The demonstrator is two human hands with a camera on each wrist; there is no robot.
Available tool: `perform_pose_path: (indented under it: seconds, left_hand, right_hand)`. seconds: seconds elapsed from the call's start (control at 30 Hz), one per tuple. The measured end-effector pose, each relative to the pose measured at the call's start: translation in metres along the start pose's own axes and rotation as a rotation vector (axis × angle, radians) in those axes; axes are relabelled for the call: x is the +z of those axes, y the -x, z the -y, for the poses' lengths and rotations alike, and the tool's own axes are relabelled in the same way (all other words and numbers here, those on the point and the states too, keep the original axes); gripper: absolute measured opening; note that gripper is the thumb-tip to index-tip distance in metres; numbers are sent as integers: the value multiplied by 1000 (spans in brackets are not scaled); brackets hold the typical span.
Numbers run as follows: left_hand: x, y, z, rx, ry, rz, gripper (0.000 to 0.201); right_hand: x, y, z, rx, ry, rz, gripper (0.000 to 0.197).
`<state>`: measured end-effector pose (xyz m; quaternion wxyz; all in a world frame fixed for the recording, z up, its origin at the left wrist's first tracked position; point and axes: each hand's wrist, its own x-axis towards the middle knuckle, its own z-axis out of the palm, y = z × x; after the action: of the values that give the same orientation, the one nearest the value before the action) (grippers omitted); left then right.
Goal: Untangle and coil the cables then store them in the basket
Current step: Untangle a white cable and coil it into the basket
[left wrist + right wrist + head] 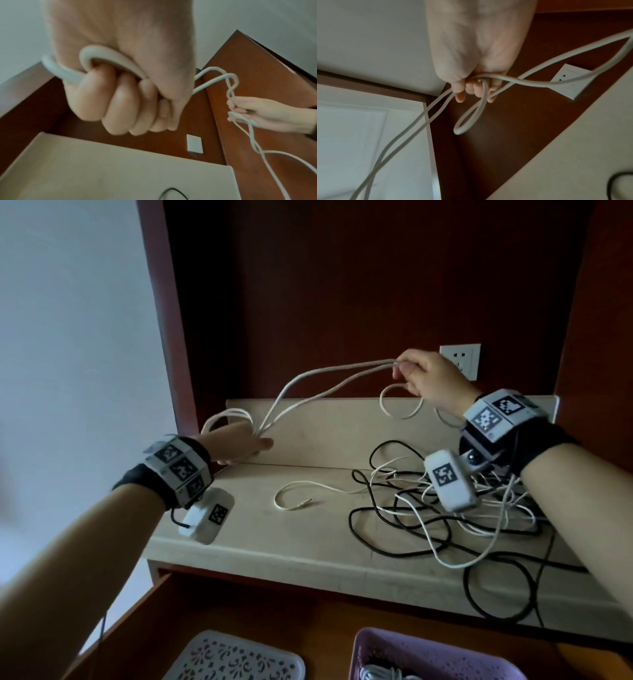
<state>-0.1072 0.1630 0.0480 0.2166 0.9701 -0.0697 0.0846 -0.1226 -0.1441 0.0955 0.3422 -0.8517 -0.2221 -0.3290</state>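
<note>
Gripping finished loops of the white cable (310, 376) in a closed fist, the left hand (239, 445) anchors the coil. Beyond its knuckles, the right hand (430, 381) pinches two strands between curled fingertips (460, 98), probably to feed another turn; the purple basket (435, 655) waits below both.

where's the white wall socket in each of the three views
Head: wall socket on the dark back panel, just behind the right hand.
Left wrist: low and right of centre, below the fist.
Right wrist: right of centre, behind the white cable.
Shared landmark: that cable.
</note>
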Motion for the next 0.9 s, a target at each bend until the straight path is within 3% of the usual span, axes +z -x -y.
perform_pose_path:
  seconds: [0.1,0.27,0.43,0.53,0.6,0.67,0.73,0.83,0.9]
  left_hand:
    - [15,14,-5,73,69,289,51]
    - [23,40,-29,372,459,785,47]
    - [15,50,-54,661,930,986,40]
    - [16,48,-72,846,1320,1237,41]
    - [12,48,-86,858,1601,1332,42]
    - [9,48,-96,854,1855,1267,51]
    - [6,48,-104,806,2118,1101,64]
    - [0,43,-108,699,2386,518,66]
    - [-2,39,-107,627,2463,223,64]
  right_hand:
    - [-8,-8,-3,-20,114,-148,24]
    - [-3,-5,-28,64,295,-250,27]
    - [13,12,-55,135,354,-141,32]
    - [22,20,-57,244,382,-81,31]
    - [28,26,-53,263,388,-12,33]
    - [33,35,-49,268,386,87,36]
    - [37,43,-49,265,398,196,38]
    - [37,57,-50,253,370,250,39]
    - [34,65,-47,219,345,261,36]
